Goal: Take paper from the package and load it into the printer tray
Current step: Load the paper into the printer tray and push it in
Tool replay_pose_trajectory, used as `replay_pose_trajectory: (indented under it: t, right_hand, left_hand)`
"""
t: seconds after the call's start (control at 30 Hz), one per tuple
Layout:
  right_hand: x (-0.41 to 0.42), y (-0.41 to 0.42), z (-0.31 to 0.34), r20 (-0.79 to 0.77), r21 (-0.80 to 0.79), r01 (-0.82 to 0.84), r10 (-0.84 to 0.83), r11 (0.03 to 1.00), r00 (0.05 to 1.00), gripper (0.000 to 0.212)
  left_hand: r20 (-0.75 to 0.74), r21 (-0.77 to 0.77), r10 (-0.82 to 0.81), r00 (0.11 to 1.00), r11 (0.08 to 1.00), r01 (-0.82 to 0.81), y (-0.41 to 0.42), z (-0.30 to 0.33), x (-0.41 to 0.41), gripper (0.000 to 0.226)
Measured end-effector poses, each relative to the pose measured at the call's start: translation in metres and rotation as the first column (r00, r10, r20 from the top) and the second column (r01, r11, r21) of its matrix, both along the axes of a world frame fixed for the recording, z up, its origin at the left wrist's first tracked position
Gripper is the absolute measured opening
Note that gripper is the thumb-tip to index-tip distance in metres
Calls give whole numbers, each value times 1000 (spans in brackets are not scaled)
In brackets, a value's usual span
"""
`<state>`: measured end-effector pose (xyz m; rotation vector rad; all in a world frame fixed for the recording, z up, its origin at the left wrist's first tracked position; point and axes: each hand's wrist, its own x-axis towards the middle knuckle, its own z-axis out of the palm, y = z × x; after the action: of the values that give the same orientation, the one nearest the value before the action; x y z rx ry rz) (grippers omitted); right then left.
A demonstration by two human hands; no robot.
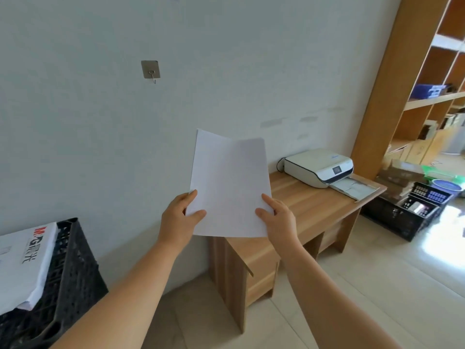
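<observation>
I hold a thin stack of white paper (229, 182) upright in front of me, its top corners curling slightly. My left hand (180, 217) grips its lower left edge and my right hand (278, 217) grips its lower right edge. The white paper package (24, 258), open at its lower end, lies on a black crate (73, 273) at the lower left. The white printer (318, 167) sits on a wooden desk (312, 210) to the right, its tray (354, 187) pulled out toward the desk's right end.
A pale wall with a metal hook (150, 70) is straight ahead. A tall wooden shelf unit (422, 96) stands at the right. Another black crate (407, 212) holding devices, cardboard boxes and a blue basin (446, 187) sit on the tiled floor beyond the desk.
</observation>
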<state>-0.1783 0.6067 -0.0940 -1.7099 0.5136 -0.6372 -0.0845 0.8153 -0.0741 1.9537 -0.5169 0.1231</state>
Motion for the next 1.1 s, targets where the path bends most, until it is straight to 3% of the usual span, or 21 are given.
replay_pose_trajectory:
  t: [0.43, 0.63, 1.1]
  right_hand:
    - [-5, -207, 10, -42, -53, 312, -314, 949, 949, 46]
    - [-19, -304, 1, -36, -62, 371, -374, 926, 927, 45]
    - [-51, -537, -3, -108, -63, 286, -291, 956, 951, 43]
  left_hand:
    - [-110, -89, -350, 930, 936, 341, -246, -10, 53, 56]
    - [-135, -110, -394, 909, 918, 381, -350, -12, 48, 56]
    - [-199, -140, -325, 924, 943, 302, -569, -28, 3, 55]
